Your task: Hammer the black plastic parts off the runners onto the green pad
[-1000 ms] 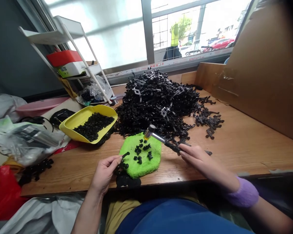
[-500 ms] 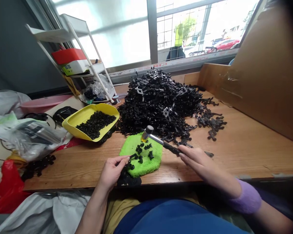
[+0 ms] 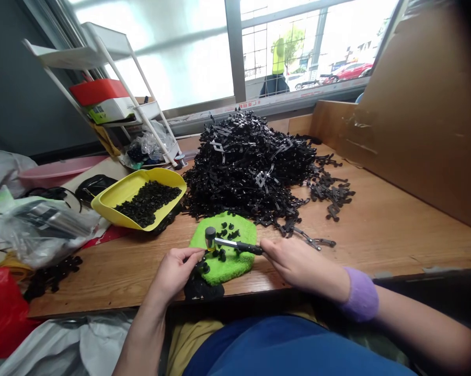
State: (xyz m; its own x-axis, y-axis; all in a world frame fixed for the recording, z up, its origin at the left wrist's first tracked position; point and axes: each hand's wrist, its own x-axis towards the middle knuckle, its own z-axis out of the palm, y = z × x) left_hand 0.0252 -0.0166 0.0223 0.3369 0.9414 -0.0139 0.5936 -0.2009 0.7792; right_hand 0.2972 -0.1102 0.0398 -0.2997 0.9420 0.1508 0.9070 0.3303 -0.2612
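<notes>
My right hand [image 3: 284,258] is wrapped round the black grip of a small hammer [image 3: 235,244]. The hammer's dark and yellow head is down over the left part of a fuzzy green cloth pad [image 3: 235,269], close to my left fingertips. My left hand [image 3: 180,269] pinches a small black part at the pad's left edge; the fingers and the hammer head mostly hide it. Several small black plastic pieces [image 3: 222,255] lie loose on the pad. A black cloth-like thing [image 3: 204,290] sticks out from under the pad's near corner.
Behind the pad rises a big heap of black parts [image 3: 247,172]. A yellow scoop tray [image 3: 102,203] with small black pieces stands to the left. Cardboard [image 3: 415,120] walls the right side. A white shelf rack [image 3: 113,47] and plastic bags [image 3: 43,219] are on the left.
My right hand has swung the hammer left and down, so its head is now beside my left fingertips. My left hand keeps its pinch at the pad's edge. The view has shifted slightly.
</notes>
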